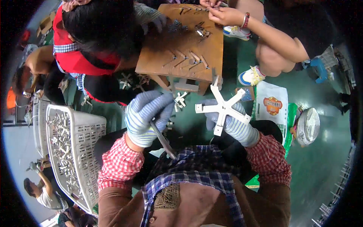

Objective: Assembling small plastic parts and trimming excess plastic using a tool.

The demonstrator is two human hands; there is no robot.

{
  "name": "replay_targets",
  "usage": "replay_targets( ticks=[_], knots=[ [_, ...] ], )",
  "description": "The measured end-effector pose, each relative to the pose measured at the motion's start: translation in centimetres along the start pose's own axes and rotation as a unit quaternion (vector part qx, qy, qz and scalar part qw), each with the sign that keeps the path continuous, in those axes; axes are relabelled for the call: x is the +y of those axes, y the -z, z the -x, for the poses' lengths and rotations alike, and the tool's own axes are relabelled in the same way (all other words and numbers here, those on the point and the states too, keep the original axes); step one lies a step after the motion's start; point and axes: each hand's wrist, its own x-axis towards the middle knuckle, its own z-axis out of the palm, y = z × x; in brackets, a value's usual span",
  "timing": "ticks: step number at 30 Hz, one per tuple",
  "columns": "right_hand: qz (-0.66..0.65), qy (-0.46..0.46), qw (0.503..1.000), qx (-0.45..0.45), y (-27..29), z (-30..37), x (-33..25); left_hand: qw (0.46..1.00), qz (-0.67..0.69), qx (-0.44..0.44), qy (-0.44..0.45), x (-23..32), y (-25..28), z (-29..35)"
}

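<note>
As right hand (236,128) grips white star (225,107) at 3 o'clock, left hand (145,118) a rod (163,140), I'd fear cloth gloves (140,135) slipping.

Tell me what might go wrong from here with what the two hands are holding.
The long grey tool in the left hand slants back toward the plaid apron; if it slips, its lower end might snag the cloth.
The white star-shaped part is held up off any surface by the gloved right hand, so a loose grip could let it drop.
</note>
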Motion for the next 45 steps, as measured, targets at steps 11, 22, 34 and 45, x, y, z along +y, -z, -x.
replay_targets(
  ticks=[11, 22, 34, 45],
  knots=[
    [-0.259, -0.208, 0.94, 0.079, -3.2, -1.5, -1.6, 0.974, -0.046, -0.104, -0.197, -1.6, 0.0, 0.5],
    [-0.06, -0.142, 0.988, 0.004, 0.0, -0.9, 1.3, 0.972, -0.035, -0.143, -0.183, -1.6, -0.3, 1.1],
    [0.153, -0.127, 0.979, -0.034, 0.4, -0.8, 0.9, 0.97, -0.049, -0.149, -0.187, -0.9, -0.1, 1.0],
    [0.089, -0.091, 0.992, -0.009, -0.8, -0.7, -0.5, 0.937, -0.149, -0.197, -0.246, -0.9, -0.5, 1.4]
  ],
)
